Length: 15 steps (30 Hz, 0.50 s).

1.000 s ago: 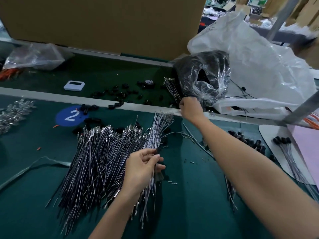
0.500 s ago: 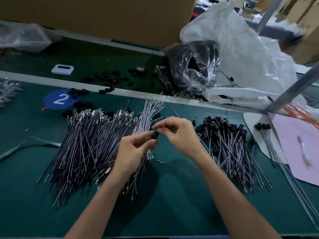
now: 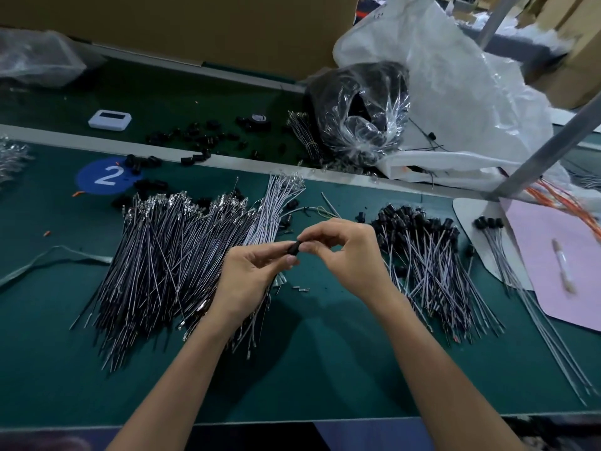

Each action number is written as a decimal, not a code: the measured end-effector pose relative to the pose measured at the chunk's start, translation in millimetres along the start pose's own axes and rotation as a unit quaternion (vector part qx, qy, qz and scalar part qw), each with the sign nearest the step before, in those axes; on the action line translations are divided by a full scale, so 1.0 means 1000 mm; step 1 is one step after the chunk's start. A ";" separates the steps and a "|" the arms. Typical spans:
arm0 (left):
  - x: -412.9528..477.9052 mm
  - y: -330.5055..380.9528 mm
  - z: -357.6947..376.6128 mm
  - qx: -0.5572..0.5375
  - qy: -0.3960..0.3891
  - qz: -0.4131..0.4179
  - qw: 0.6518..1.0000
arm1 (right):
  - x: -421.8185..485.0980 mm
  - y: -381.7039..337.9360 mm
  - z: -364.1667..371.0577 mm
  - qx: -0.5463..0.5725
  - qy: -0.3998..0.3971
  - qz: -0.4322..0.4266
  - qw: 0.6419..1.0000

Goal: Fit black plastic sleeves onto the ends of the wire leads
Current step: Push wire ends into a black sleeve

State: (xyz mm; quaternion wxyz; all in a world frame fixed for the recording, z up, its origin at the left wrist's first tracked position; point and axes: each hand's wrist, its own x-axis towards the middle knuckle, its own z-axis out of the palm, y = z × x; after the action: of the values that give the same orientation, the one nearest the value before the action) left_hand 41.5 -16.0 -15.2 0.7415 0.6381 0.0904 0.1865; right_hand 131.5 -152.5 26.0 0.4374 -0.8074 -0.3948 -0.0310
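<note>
While you hold both hands above the middle of the green counter [image 3: 325, 369], a single black plastic sleeve [image 3: 294, 248] sits between them, clear of the surface. Your left hand [image 3: 250, 281] pinches its left end between thumb and forefinger, and your right hand [image 3: 351, 255] pinches the other end, with its remaining fingers curled in toward the palm. Your fingers hide whether a wire lead is already in the sleeve, so that cannot be told. At nine o'clock from your hands lies the big heap of bare wire leads [image 3: 169, 255], fanned out with their metal tips toward twelve o'clock; your left wrist is over its right edge. At three o'clock lies the smaller heap of sleeved leads [image 3: 426, 255], black caps bunched at the far end. Loose sleeves [image 3: 195, 138] are scattered at eleven o'clock, across the pale strip that divides the counter, near a blue round sticker [image 3: 105, 175] marked 2 and a small white device [image 3: 110, 119]. At one o'clock a clear bag of black parts [image 3: 361, 115] leans against a large white plastic bag [image 3: 471, 92]. A pink sheet [image 3: 559, 255] lies at the far right, at three o'clock, beyond the sleeved leads.
</note>
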 end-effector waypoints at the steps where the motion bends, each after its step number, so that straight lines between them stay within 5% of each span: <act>1: -0.001 -0.001 -0.001 0.012 0.001 0.001 1.000 | 0.000 0.001 0.000 -0.009 -0.003 0.003 1.000; 15: 0.000 -0.009 -0.009 0.033 -0.031 0.009 0.999 | -0.003 0.000 -0.001 0.081 -0.037 0.098 0.991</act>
State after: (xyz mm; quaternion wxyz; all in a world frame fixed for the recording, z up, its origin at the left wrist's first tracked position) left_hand 39.6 -8.9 -25.9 0.7210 0.6683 0.0675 0.1702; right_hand 129.6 -154.6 25.6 0.4873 -0.8046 -0.3311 0.0740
